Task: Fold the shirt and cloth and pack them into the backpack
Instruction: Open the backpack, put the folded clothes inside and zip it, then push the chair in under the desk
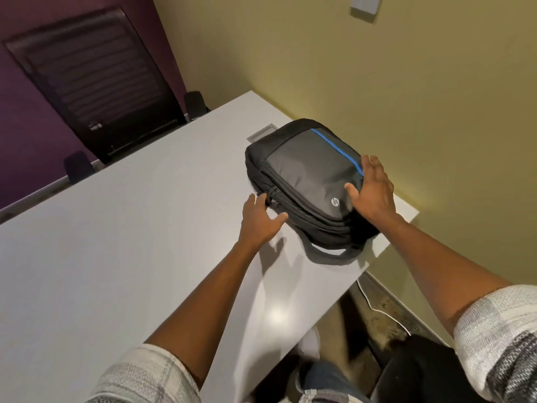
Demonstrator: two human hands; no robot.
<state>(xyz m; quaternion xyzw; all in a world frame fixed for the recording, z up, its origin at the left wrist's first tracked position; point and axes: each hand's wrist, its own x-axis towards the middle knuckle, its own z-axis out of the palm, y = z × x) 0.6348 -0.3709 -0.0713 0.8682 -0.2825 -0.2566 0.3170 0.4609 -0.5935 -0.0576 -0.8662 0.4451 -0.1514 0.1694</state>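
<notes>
A black and grey backpack (308, 173) with a blue stripe lies flat on the white table (116, 257), near its far right corner, looking zipped up. My right hand (373, 193) rests on the bag's near right part with straight, spread fingers. My left hand (261, 221) touches the bag's left side by the zipper, fingers loosely bent, thumb out toward the bag. No shirt or cloth shows anywhere in view.
A black office chair (96, 82) stands behind the table's far edge against a purple wall. A yellow wall runs along the right. A white cable (386, 311) lies on the floor below the table's right edge, by another dark seat (421, 370).
</notes>
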